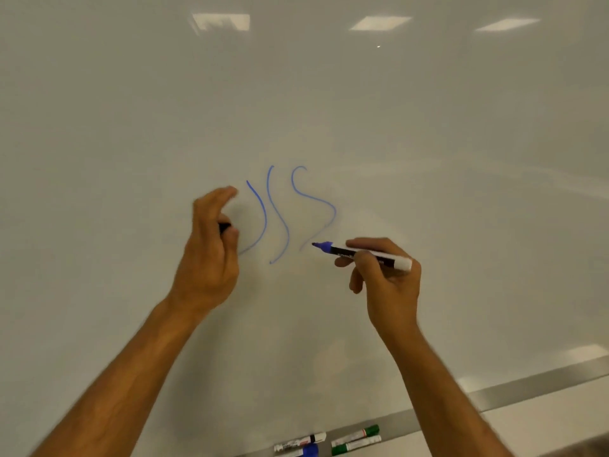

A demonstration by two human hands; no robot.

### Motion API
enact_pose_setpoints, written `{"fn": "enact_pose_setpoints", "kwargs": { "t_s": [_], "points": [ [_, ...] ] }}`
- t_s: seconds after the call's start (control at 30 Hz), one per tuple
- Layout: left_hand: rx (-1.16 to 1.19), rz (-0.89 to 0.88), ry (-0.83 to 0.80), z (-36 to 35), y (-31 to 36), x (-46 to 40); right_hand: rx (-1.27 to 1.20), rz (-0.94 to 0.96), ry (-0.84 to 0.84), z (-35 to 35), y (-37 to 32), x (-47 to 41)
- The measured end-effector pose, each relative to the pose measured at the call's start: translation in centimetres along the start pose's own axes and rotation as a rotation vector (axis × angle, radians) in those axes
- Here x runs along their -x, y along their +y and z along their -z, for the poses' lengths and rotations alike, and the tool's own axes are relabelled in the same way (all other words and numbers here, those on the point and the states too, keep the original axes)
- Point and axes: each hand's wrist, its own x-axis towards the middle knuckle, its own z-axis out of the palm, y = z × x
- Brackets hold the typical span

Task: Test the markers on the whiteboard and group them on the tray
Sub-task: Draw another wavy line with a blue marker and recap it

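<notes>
My right hand grips an uncapped blue marker, its tip pointing left, close to the whiteboard. Three wavy blue lines are drawn on the board between my hands. My left hand is raised against the board at the leftmost line, its fingers mostly extended, with a small dark object, maybe the cap, held at the thumb. Below, on the tray, lie two green markers, a black-capped marker and a blue-capped marker.
The whiteboard's metal lower edge runs diagonally from the bottom middle up to the right. Ceiling lights reflect in the glossy board at the top. My forearms cross the lower part of the view.
</notes>
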Motion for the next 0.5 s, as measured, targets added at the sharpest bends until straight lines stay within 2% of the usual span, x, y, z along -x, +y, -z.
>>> {"fn": "enact_pose_setpoints", "kwargs": {
  "t_s": [0.1,0.2,0.37,0.5],
  "points": [
    [0.113,0.077,-0.155,-0.8,2.5,1.9,-0.045,-0.010,-0.115,-1.5,-2.1,0.1],
    [0.161,0.100,-0.232,-1.0,3.4,2.7,-0.027,-0.028,-0.197,-2.7,-2.9,0.7],
    [0.222,0.044,-0.305,-0.9,4.4,3.3,0.015,-0.047,-0.267,-3.8,-2.6,1.7],
    [0.245,0.073,-0.320,-1.0,4.8,3.7,0.022,-0.056,-0.263,-4.2,-1.8,2.5]
  ]
}}
